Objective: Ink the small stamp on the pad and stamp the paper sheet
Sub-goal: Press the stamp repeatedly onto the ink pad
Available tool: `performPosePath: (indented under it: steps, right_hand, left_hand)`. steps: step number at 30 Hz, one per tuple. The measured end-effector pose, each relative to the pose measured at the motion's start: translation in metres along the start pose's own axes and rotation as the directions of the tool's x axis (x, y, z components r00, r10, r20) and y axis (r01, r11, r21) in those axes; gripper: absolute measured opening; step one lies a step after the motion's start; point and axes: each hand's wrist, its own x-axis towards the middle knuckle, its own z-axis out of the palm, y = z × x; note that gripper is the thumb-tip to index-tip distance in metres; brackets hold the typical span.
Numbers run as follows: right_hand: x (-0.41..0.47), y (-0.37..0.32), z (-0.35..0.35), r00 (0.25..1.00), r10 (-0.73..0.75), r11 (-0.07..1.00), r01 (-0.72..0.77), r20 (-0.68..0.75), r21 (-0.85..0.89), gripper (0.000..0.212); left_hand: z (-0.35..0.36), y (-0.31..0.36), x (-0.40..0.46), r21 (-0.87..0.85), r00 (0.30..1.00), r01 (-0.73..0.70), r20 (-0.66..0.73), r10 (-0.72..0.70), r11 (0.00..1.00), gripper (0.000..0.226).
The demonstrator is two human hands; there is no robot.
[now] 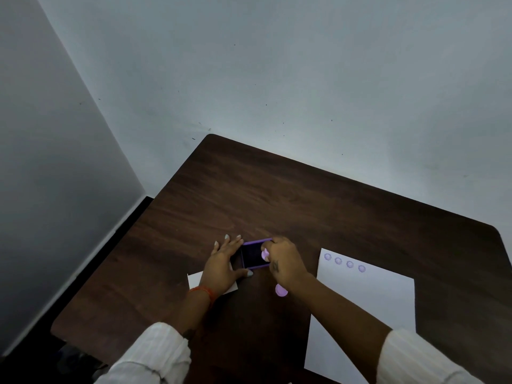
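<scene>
A purple ink pad (253,255) lies open on the dark wooden table, its dark inked face up. My right hand (282,261) holds a small lilac stamp (265,254) down on the pad's right side. My left hand (225,263) rests flat against the pad's left edge, fingers spread, thumb along its front. The white paper sheet (365,306) lies to the right and carries a row of several purple round prints (344,262) near its far edge.
A lilac round cap (281,290) lies on the table under my right wrist. A small white card (195,279) sits partly under my left wrist. The table (304,195) stands against a pale wall; its left edge drops to a dark floor.
</scene>
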Motion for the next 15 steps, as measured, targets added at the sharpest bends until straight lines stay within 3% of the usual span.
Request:
performPosePath:
  steps: [3, 7, 11, 15]
  right_hand:
    - [0.001, 0.003, -0.003, 0.999, -0.049, 0.999, 0.049, 0.017, -0.006, 0.020]
    - [0.007, 0.011, -0.014, 0.973, -0.180, 0.976, 0.195, 0.145, -0.100, 0.024]
    - [0.001, 0.005, -0.006, 0.995, -0.099, 0.995, 0.099, 0.013, 0.001, 0.020]
    - [0.002, 0.000, -0.019, 0.996, 0.054, 0.981, -0.065, 0.067, 0.181, 0.021]
  left_hand:
    - [0.000, 0.000, 0.000, 0.003, 1.000, 0.000, 0.001, 0.000, 1.000, 0.083]
    - [-0.001, 0.002, -0.001, -0.002, 1.000, 0.005, 0.005, -0.005, 1.000, 0.083]
    - [-0.001, 0.002, -0.001, 0.000, 1.000, 0.008, -0.001, -0.008, 1.000, 0.084]
    - [-0.002, 0.004, -0.001, 0.006, 1.000, 0.011, -0.002, -0.011, 1.000, 0.084]
